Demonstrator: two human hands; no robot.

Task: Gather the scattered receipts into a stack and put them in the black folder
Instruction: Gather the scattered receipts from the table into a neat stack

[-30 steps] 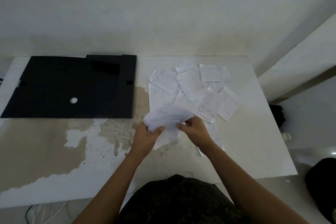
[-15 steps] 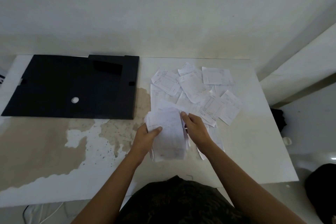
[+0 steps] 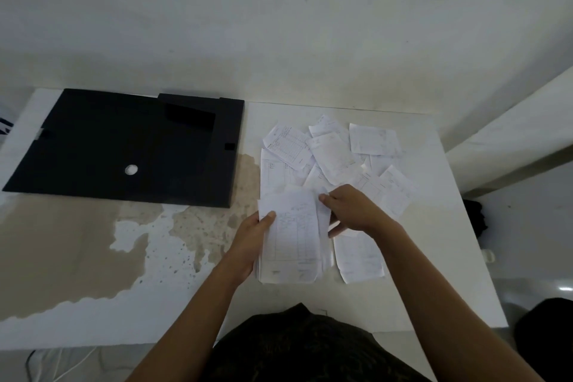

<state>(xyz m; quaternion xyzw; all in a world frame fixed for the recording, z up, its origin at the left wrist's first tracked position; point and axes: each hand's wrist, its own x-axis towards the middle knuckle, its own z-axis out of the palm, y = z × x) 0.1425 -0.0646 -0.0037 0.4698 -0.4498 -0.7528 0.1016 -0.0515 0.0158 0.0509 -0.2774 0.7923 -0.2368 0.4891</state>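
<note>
My left hand (image 3: pixel 251 237) grips a stack of white receipts (image 3: pixel 294 236) by its left edge, thumb on top, just above the table. My right hand (image 3: pixel 352 208) rests against the stack's right edge with fingers at its upper corner. Several loose receipts (image 3: pixel 333 153) lie overlapping on the table beyond my hands, and one more receipt (image 3: pixel 358 259) lies under my right wrist. The black folder (image 3: pixel 124 146) lies flat at the far left of the table, with a small white hole in its cover.
The white table (image 3: pixel 449 257) has a worn brown patch (image 3: pixel 62 245) across its left front. A wall runs close behind the table. A ledge stands to the right, with dark objects on the floor (image 3: pixel 542 332) beyond the table's right edge.
The bunched papers have been flattened into a neat upright stack. My right hand has shifted from the stack's top to its right edge, and the view has tilted slightly.
</note>
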